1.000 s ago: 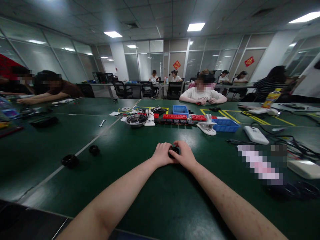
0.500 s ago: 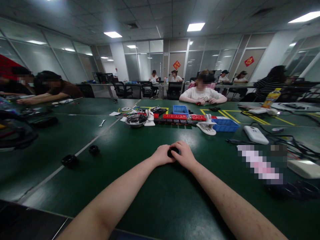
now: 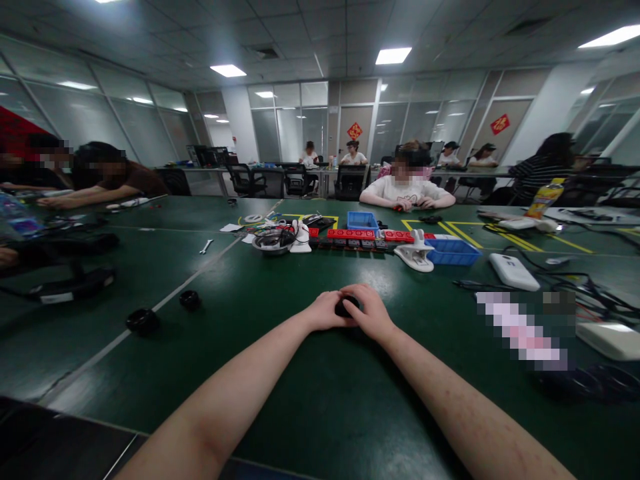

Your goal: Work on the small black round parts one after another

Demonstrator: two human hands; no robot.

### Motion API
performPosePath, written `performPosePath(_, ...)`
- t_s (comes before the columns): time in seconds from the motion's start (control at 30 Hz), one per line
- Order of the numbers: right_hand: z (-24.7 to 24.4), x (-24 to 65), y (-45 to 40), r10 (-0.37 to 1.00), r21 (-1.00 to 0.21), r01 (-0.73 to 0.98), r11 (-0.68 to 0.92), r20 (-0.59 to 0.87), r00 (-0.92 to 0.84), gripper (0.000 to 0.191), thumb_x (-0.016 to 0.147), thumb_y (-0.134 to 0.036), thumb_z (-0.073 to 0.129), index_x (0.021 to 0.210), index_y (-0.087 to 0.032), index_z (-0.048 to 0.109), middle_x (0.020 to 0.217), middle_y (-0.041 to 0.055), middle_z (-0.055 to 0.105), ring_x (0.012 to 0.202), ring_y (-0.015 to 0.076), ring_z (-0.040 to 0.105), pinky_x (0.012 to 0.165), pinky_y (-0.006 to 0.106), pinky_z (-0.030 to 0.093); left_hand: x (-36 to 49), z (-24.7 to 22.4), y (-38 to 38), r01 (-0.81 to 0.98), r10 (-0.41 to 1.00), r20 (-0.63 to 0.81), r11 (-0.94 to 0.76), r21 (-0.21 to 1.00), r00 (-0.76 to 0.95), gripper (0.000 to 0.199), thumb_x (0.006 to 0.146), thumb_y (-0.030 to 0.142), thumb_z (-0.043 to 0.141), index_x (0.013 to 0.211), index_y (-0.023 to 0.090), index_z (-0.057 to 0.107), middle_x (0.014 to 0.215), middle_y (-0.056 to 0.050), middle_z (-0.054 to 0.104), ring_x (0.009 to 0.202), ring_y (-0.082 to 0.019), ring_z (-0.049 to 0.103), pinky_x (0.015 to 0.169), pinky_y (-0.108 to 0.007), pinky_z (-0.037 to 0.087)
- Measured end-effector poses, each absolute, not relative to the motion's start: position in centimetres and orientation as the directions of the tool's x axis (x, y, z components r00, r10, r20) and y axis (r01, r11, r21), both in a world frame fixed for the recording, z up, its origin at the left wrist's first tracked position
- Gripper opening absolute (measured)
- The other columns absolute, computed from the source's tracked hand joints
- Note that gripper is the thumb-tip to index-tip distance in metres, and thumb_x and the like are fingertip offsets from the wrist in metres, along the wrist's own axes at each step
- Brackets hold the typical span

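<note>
My left hand [image 3: 326, 311] and my right hand [image 3: 369, 311] meet over the green table, closed around a small black round object [image 3: 347, 306]. Its top shows between my fingers; the sides are covered, so its exact kind cannot be made out. To the left lie two black ring-shaped pieces, a larger ring [image 3: 143, 321] and a smaller ring [image 3: 190, 300].
Beyond my hands stand a red power strip [image 3: 353, 234], a white clamp [image 3: 416, 257], a blue bin [image 3: 453, 252] and a metal bowl [image 3: 273, 241] of cables. A wrench [image 3: 206, 247] lies left; a white box [image 3: 514, 271] and cables are right. A person [image 3: 406, 183] sits opposite.
At the left edge, a dark strapped item has been moved, and a black piece with a white label now shows on the table. My hands stay around the black object.
</note>
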State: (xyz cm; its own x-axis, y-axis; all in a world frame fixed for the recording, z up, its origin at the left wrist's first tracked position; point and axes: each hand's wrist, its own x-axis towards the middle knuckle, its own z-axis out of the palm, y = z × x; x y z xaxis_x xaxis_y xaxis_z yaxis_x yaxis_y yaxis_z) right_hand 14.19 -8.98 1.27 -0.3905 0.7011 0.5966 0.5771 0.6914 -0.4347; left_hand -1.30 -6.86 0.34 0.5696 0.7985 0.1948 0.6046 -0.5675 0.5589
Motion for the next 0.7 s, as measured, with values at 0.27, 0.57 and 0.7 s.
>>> performPosePath(0.27, 0.5, 14.3, -8.3, 0.779, -0.432, 0.706, 0.562, 0.562, -0.277, 0.024, 0.080, -0.037, 0.051, 0.092, -0.016, 0.054, 0.087, 0.0074, 0.057, 0.081, 0.0220, 0.051, 0.073, 0.036, 0.040, -0.4, -0.3, -7.6, 0.762, 0.883, 0.216, -0.469, 0.447, 0.417, 0.065, 0.055, 0.054, 0.069, 0.107, 0.021, 0.048, 0.108, -0.005, 0.056, 0.106, -0.027, 0.049, 0.103, -0.052, 0.019)
performPosePath(0.57, 0.4, 14.2, -8.1, 0.802, -0.420, 0.734, 0.534, 0.528, -0.281, 0.019, 0.079, -0.036, 0.054, 0.078, -0.018, 0.051, 0.077, 0.0037, 0.054, 0.075, 0.0195, 0.048, 0.068, 0.031, 0.038, -0.3, -0.5, -7.3, 0.815, 0.890, 0.242, -0.453, 0.362, 0.387, 0.053, 0.057, 0.055, 0.067, 0.092, 0.018, 0.052, 0.093, -0.005, 0.056, 0.095, -0.025, 0.053, 0.099, -0.047, 0.027)
performPosePath(0.7, 0.4, 14.3, -8.0, 0.806, -0.433, 0.730, 0.529, 0.525, -0.272, 0.018, 0.079, -0.036, 0.054, 0.078, -0.018, 0.052, 0.075, 0.0032, 0.053, 0.073, 0.0190, 0.048, 0.066, 0.030, 0.038, -0.5, -0.2, -7.2, 0.816, 0.894, 0.236, -0.445, 0.369, 0.381, 0.049, 0.057, 0.056, 0.067, 0.086, 0.018, 0.055, 0.089, -0.005, 0.058, 0.092, -0.026, 0.054, 0.096, -0.047, 0.030)
